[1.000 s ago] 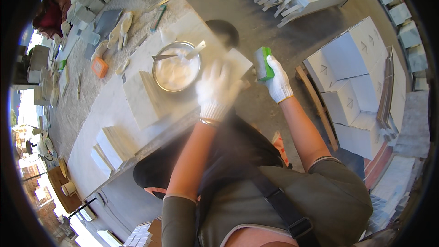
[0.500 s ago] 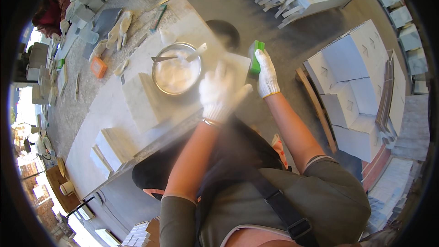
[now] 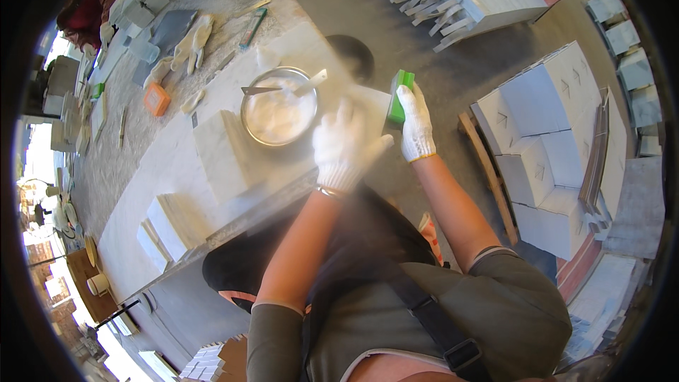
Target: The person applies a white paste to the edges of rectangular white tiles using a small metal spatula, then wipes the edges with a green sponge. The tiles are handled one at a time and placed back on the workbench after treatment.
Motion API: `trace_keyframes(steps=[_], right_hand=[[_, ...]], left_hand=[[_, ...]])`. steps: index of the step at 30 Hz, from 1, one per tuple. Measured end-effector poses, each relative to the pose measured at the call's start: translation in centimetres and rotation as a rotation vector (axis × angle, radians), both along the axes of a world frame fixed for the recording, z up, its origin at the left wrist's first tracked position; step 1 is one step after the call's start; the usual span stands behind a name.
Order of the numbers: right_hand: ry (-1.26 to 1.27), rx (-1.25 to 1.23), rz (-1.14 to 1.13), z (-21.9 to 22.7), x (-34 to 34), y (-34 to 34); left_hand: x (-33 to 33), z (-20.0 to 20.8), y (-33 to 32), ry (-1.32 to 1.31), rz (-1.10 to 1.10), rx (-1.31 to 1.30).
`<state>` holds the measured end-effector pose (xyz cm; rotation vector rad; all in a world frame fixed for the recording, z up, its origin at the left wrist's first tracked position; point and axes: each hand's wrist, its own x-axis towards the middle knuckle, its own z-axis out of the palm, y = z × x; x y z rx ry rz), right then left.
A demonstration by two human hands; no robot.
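Left hand [image 3: 343, 145] spread open over a pale slab [image 3: 371, 107], right hand [image 3: 416, 124] gripped a green block [image 3: 399, 97] beside it; work looked unfinished.

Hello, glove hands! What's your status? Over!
Right hand: gripping green block. Left hand: open, thumb out, blurred. Close beside left hand: metal bowl, possible obstacle.

Near the middle of the frame, the right hand [image 3: 417, 125] holds a green block [image 3: 397, 97]. The left hand [image 3: 341, 144] is just beside a round bowl [image 3: 276, 144] of white stuff [image 3: 278, 119], and white boxes [image 3: 541, 223] sit at the right side.
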<state>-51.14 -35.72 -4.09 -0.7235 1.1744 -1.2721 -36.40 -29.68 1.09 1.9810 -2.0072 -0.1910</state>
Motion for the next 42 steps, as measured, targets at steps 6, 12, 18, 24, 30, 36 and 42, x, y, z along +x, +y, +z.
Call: trace_keyframes(steps=[6,12,18,24,30,36,42], right_hand=[[0.039,-0.057,0.004,-0.6,0.0,-0.2],[0.028,-0.058,0.067,-0.5,-0.9,-0.2],[0.020,0.056,0.073,-1.4,-0.4,-0.1],[0.100,-0.012,0.032,-2.5,-1.7,0.1],[0.161,-0.055,0.002,-3.0,-2.8,-1.3],[0.257,-0.234,0.241,1.4,-2.1,-6.8],[0.831,-0.457,0.521,4.5,7.0,-13.1]], left_hand=[[-0.1,0.1,0.1,-0.029,-0.016,0.002],[-0.1,0.0,0.0,0.054,0.010,0.036],[-0.2,0.2,0.0,0.030,-0.002,0.050],[-1.6,0.7,0.3,-0.017,0.108,0.095],[-1.5,1.1,0.1,-0.035,0.103,0.129],[-0.3,2.4,2.2,0.267,0.091,0.110],[0.3,2.5,5.8,0.642,0.074,0.094]])
